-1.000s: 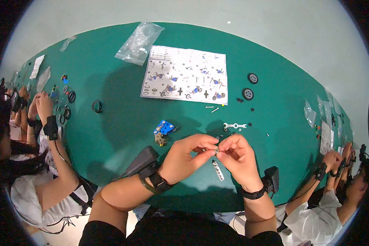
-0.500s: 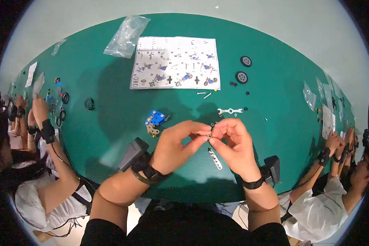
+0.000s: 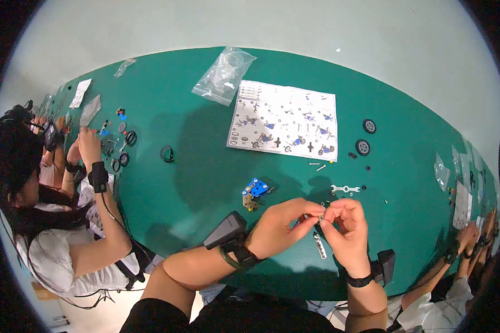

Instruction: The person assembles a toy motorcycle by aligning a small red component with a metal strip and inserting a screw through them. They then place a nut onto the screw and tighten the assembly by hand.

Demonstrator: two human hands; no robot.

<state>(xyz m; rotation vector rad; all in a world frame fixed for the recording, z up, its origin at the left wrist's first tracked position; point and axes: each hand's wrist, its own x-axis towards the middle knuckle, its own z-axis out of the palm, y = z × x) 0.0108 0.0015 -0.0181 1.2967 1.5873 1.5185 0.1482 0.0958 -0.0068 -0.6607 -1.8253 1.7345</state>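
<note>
My left hand (image 3: 286, 225) and my right hand (image 3: 347, 233) meet fingertip to fingertip, both pinching a small piece (image 3: 321, 218) too tiny to make out clearly. Just below them a silver perforated strip (image 3: 320, 246) lies on the green table. A blue and grey assembly (image 3: 255, 190) rests to the left of my left hand. Beyond my right hand is a silver wrench-shaped part (image 3: 345, 189), with small nuts around it. Two screws (image 3: 318, 166) lie farther up, below the printed instruction sheet (image 3: 283, 121).
Two black wheels (image 3: 363, 147) lie right of the sheet, and a clear plastic bag (image 3: 224, 75) touches its upper left. A black ring (image 3: 167, 154) is on the left of the green table (image 3: 205, 166). People with parts sit at both sides, one person's hand (image 3: 89, 145) raised at left.
The camera view has turned, so the table and its objects appear farther right and lower. Both my hands still pinch at the same spot near the strip.
</note>
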